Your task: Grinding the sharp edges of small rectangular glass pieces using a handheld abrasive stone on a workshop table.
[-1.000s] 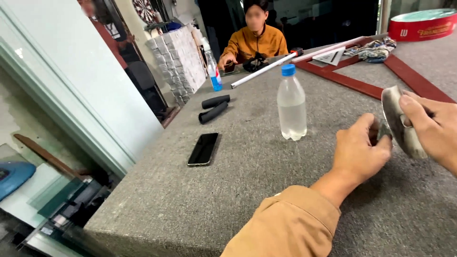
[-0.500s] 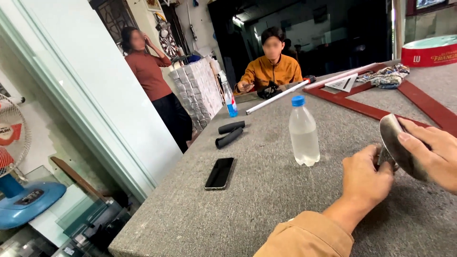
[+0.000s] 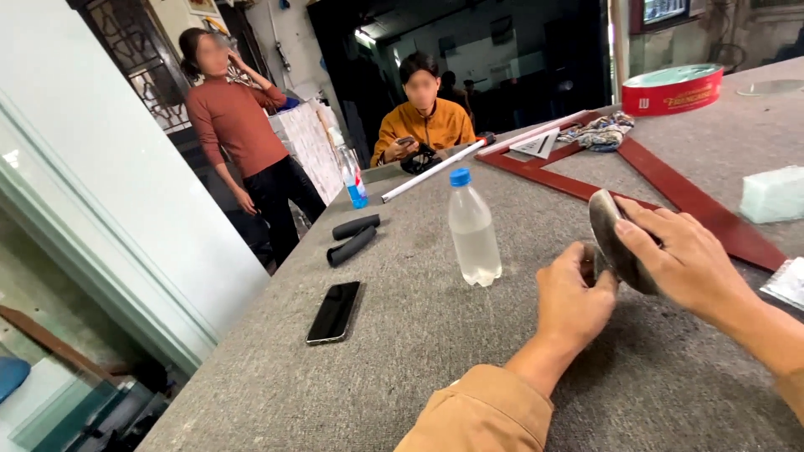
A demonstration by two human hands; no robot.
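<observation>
My right hand (image 3: 682, 255) grips a round, dull grey metal disc (image 3: 610, 237), held on edge just above the grey carpeted table (image 3: 368, 393). My left hand (image 3: 574, 301) is closed in a fist against the disc's lower left side, pinching a small part there that I cannot make out. A clear plastic water bottle (image 3: 473, 230) with a blue cap stands upright a little to the left of my hands.
A black phone (image 3: 333, 311) lies flat at left, two black cylinders (image 3: 352, 237) beyond it. A dark red wooden frame (image 3: 670, 197), a white tube (image 3: 435, 169), a red round tin (image 3: 672, 89) and a pale block (image 3: 772, 194) lie farther back. One person sits at the far end; another stands at left.
The view has tilted up and swung left, bringing the standing person into view. My hands stay together on the disc, which has turned slightly.
</observation>
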